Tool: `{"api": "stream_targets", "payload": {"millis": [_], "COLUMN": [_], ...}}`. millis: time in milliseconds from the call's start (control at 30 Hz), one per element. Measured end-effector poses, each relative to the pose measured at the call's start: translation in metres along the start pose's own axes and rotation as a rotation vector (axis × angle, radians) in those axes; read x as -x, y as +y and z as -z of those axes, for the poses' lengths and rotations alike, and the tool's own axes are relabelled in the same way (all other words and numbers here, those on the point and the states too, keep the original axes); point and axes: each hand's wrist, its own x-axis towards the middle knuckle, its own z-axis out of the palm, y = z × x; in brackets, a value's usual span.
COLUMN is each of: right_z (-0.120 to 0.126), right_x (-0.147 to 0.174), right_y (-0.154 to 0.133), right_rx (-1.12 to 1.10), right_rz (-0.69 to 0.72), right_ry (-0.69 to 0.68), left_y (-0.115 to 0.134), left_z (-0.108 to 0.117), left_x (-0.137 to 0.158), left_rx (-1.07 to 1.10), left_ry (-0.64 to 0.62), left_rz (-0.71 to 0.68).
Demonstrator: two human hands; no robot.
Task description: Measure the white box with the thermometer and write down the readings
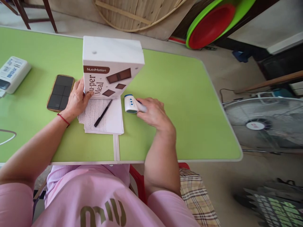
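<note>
A white NutriMotion meal box (113, 52) stands upright on the green table, over the far part of a stack of handwritten papers (115, 121). My left hand (78, 97) grips its lower left edge, thumb across the front face and fingers partly hidden along the side. In my right hand (153, 112) is a white infrared thermometer (131, 104) with blue buttons, held by its handle just right of the papers, low at the tabletop. A black pen (103, 113) lies slantwise on the written sheet. Left of my left hand a smartphone (61, 92) in a brown-edged case lies with its dark screen up.
On the left of the table (189, 126) lies a white power bank (14, 74), with a white cable (9, 138) nearer me. Beyond the right edge stands a large fan (257, 125). Green and red basins (211, 25) lean at the back, beside a round wooden board (139, 12).
</note>
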Motion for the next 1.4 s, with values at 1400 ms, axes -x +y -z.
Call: {"api": "stream_targets", "payload": {"millis": [1400], "right_z": [-0.065], "right_x": [-0.014], "right_y": [-0.100], "right_rx": [-0.801], "right_rz": [0.065], "right_ry": [0.441], "left_y": [0.116], "left_z": [0.005], "left_x": [0.010], "left_rx": [-0.650], "left_ry": [-0.876], "left_rz": [0.066]}}
